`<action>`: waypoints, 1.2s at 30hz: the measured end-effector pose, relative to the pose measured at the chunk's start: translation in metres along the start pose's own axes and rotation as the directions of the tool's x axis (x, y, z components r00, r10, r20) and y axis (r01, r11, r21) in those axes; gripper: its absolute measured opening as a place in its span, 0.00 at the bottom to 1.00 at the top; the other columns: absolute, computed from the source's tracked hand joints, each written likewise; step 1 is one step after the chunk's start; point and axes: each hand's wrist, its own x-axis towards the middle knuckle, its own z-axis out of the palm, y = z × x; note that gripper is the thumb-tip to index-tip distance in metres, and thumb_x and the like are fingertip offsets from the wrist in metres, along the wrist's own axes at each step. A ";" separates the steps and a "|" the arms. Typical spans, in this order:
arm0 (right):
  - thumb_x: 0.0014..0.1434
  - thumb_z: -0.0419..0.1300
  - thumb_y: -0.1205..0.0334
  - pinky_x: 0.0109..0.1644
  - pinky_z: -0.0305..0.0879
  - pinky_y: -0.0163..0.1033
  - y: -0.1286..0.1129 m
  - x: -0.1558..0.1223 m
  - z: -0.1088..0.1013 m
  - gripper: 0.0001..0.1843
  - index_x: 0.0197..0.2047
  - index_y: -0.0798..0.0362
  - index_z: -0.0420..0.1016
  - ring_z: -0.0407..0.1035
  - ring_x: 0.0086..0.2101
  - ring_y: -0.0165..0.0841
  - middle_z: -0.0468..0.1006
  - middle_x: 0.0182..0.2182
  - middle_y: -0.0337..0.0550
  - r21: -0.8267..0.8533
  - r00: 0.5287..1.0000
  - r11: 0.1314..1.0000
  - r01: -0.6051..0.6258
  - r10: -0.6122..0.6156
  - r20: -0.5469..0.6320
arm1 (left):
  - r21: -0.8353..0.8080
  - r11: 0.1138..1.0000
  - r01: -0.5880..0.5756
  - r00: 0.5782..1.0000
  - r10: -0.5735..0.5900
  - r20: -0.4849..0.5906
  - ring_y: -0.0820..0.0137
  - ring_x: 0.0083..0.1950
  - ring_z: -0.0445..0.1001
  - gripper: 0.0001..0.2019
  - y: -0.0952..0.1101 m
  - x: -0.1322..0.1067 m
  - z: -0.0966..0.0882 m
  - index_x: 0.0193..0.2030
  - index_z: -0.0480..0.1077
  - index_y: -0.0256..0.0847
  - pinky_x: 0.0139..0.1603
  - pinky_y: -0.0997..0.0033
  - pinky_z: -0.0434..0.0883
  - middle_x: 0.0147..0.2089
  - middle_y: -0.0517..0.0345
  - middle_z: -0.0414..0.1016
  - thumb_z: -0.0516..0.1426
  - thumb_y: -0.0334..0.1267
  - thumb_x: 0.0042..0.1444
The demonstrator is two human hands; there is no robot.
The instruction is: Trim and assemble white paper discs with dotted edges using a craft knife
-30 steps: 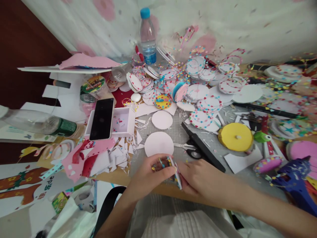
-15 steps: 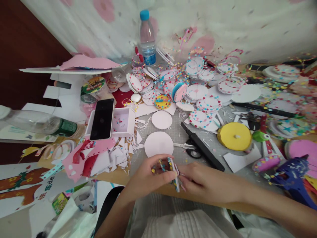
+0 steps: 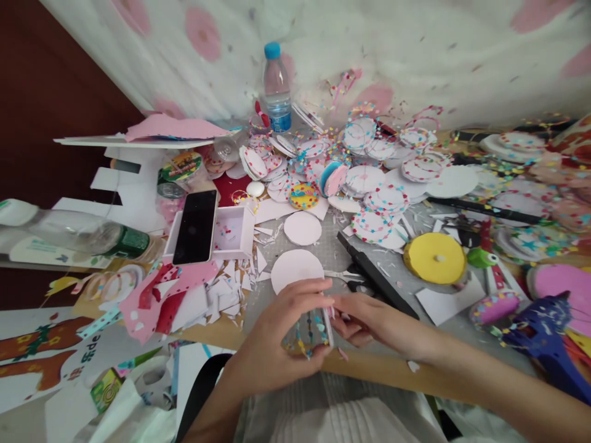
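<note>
Close to the table's front edge, my left hand (image 3: 279,332) is curled around a small white paper disc (image 3: 329,332) held on edge. Colourful confetti strands (image 3: 305,337) hang from its left face, inside my left hand. My right hand (image 3: 369,317) has its fingers bent in against the disc's right side, with something pinkish at the fingertips that I cannot make out. Just beyond my hands lie a larger white paper circle (image 3: 297,267) and a smaller one (image 3: 302,228). Scissors (image 3: 339,274) lie beside them, partly under a black tool (image 3: 376,275).
Decorated paper discs (image 3: 364,178) are heaped along the back, near a water bottle (image 3: 277,92). A phone (image 3: 195,227) rests on a white box (image 3: 235,231), with paper scraps (image 3: 226,295) in front. To the right are a yellow disc (image 3: 434,258) and a blue glue gun (image 3: 540,332).
The disc has turned so more of its hanging strands show. My left fingers have shifted to its top and bottom edges, and my right hand has moved slightly up. The view has tilted slightly upward.
</note>
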 end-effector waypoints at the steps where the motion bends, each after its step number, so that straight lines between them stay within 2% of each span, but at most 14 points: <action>1: 0.59 0.54 0.36 0.25 0.44 0.31 -0.001 0.000 0.001 0.26 0.28 0.52 0.59 0.46 0.22 0.24 0.54 0.23 0.30 -0.014 0.999 1.000 0.026 -0.027 -0.020 | 0.003 1.000 -0.006 1.000 0.006 -0.016 0.65 0.65 0.64 0.31 0.000 -0.001 0.000 0.58 0.63 0.47 0.66 0.67 0.62 0.64 0.53 0.66 0.62 0.24 0.46; 5: 0.62 0.55 0.44 0.34 0.57 0.33 -0.008 -0.004 0.004 0.17 0.36 0.51 0.64 0.57 0.32 0.29 0.62 0.32 0.35 -0.204 0.979 0.966 0.157 -0.179 -0.094 | 0.019 1.000 -0.013 0.999 0.014 -0.039 0.65 0.65 0.64 0.31 -0.002 -0.002 0.000 0.58 0.62 0.47 0.66 0.66 0.62 0.64 0.52 0.65 0.62 0.23 0.47; 9: 0.66 0.50 0.49 0.38 0.61 0.36 -0.008 -0.004 0.004 0.12 0.38 0.50 0.62 0.60 0.34 0.31 0.65 0.34 0.37 -0.385 0.966 0.902 0.195 -0.245 -0.087 | 0.054 0.998 -0.046 0.998 0.048 -0.036 0.65 0.66 0.64 0.31 -0.004 -0.003 0.000 0.58 0.62 0.45 0.66 0.66 0.62 0.64 0.50 0.65 0.61 0.22 0.47; 11: 0.66 0.50 0.52 0.38 0.62 0.36 -0.007 -0.005 0.004 0.10 0.39 0.50 0.61 0.62 0.33 0.31 0.66 0.34 0.37 -0.515 0.953 0.832 0.206 -0.289 -0.086 | 0.071 0.996 -0.048 0.998 0.051 -0.045 0.65 0.66 0.63 0.31 -0.005 -0.003 0.000 0.59 0.62 0.45 0.67 0.66 0.61 0.64 0.50 0.65 0.61 0.22 0.47; 14: 0.66 0.51 0.58 0.38 0.63 0.37 -0.008 -0.007 0.004 0.06 0.43 0.51 0.62 0.64 0.32 0.32 0.69 0.33 0.38 -0.735 0.933 0.647 0.203 -0.355 -0.055 | 0.082 0.996 -0.040 0.997 0.045 -0.059 0.65 0.66 0.63 0.32 -0.005 -0.003 -0.002 0.59 0.62 0.46 0.67 0.67 0.61 0.64 0.50 0.64 0.62 0.23 0.47; 17: 0.66 0.50 0.63 0.39 0.64 0.39 -0.010 -0.010 0.006 0.06 0.44 0.54 0.64 0.68 0.34 0.35 0.72 0.36 0.45 -0.898 0.905 0.385 0.213 -0.424 0.033 | 0.100 0.994 -0.032 0.997 0.039 -0.061 0.64 0.66 0.64 0.31 -0.005 -0.003 -0.004 0.59 0.61 0.46 0.67 0.65 0.62 0.64 0.50 0.65 0.62 0.25 0.48; 20: 0.66 0.48 0.66 0.34 0.63 0.41 -0.011 -0.010 0.008 0.08 0.38 0.56 0.67 0.68 0.30 0.37 0.73 0.32 0.47 -0.975 0.865 0.115 0.188 -0.489 0.109 | 0.125 0.992 -0.033 0.998 0.039 -0.049 0.63 0.66 0.64 0.30 -0.004 -0.002 -0.005 0.59 0.61 0.45 0.66 0.63 0.63 0.64 0.49 0.66 0.61 0.25 0.49; 22: 0.66 0.46 0.67 0.32 0.62 0.41 -0.012 -0.008 0.010 0.11 0.35 0.56 0.67 0.67 0.27 0.36 0.72 0.29 0.45 -0.985 0.852 0.035 0.169 -0.508 0.128 | 0.135 0.990 -0.038 0.999 0.042 -0.031 0.63 0.66 0.64 0.30 -0.004 -0.001 -0.004 0.59 0.61 0.45 0.66 0.63 0.63 0.64 0.48 0.66 0.61 0.24 0.49; 24: 0.66 0.46 0.67 0.32 0.61 0.40 -0.012 -0.008 0.011 0.12 0.34 0.55 0.67 0.68 0.27 0.36 0.73 0.28 0.45 -0.985 0.861 0.055 0.162 -0.495 0.114 | 0.138 0.989 -0.053 0.998 0.055 -0.008 0.63 0.66 0.64 0.30 -0.003 0.000 -0.003 0.59 0.61 0.44 0.66 0.62 0.64 0.64 0.48 0.65 0.60 0.24 0.49; 30: 0.66 0.45 0.66 0.35 0.61 0.40 -0.015 -0.009 0.015 0.11 0.40 0.56 0.68 0.71 0.31 0.37 0.76 0.33 0.48 -0.961 0.931 0.261 0.095 -0.365 -0.007 | 0.149 0.984 -0.099 0.995 0.094 0.036 0.61 0.66 0.63 0.31 -0.003 -0.001 0.001 0.60 0.60 0.44 0.66 0.58 0.64 0.64 0.46 0.65 0.58 0.22 0.50; 36: 0.65 0.46 0.66 0.31 0.58 0.36 -0.016 -0.009 0.019 0.10 0.35 0.54 0.67 0.66 0.25 0.31 0.75 0.28 0.43 -0.886 0.949 0.456 0.089 -0.310 -0.065 | 0.167 0.981 -0.101 0.995 0.097 0.034 0.61 0.67 0.63 0.30 -0.003 -0.005 0.003 0.61 0.60 0.43 0.66 0.57 0.65 0.64 0.46 0.65 0.58 0.22 0.50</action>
